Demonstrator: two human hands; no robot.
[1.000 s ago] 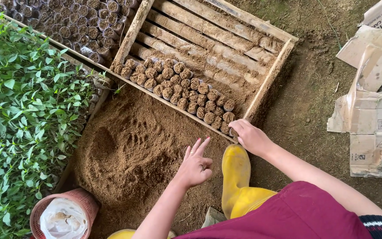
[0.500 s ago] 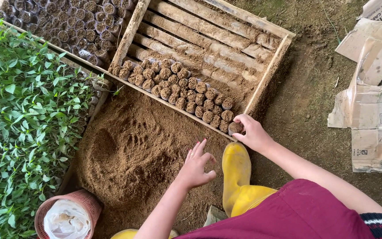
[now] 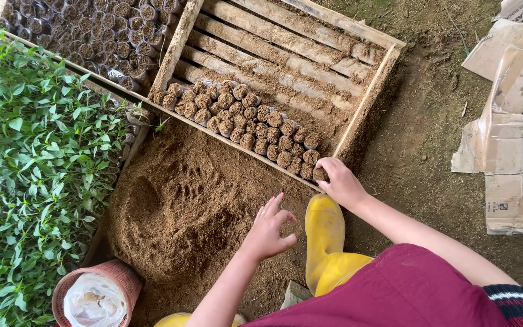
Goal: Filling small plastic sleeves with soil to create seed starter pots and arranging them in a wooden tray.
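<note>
Here the right hand's fingers [image 3: 328, 169] curl down over a small soil-filled bag [image 3: 319, 174], pinching it at the near right corner of the wooden tray [image 3: 370, 100]. The right hand [image 3: 341, 181] rests against the tray's front rail, and the bag stands touching the end of the cluster of filled bags [image 3: 243, 124] already packed in rows along that rail. The left hand's fingers [image 3: 273, 206] are loosely spread and slightly bent, holding nothing; the left hand [image 3: 267, 230] hovers just above the heap of loose brown soil [image 3: 177, 206], whether it touches I cannot tell. A yellow rubber boot [image 3: 324, 233] stands between the two forearms. To the left grow green seedlings [image 3: 31, 169], with a reddish basket [image 3: 95, 293] holding a pale plastic bag below them. Flattened cardboard [image 3: 513, 145] lies well apart to the right.
</note>
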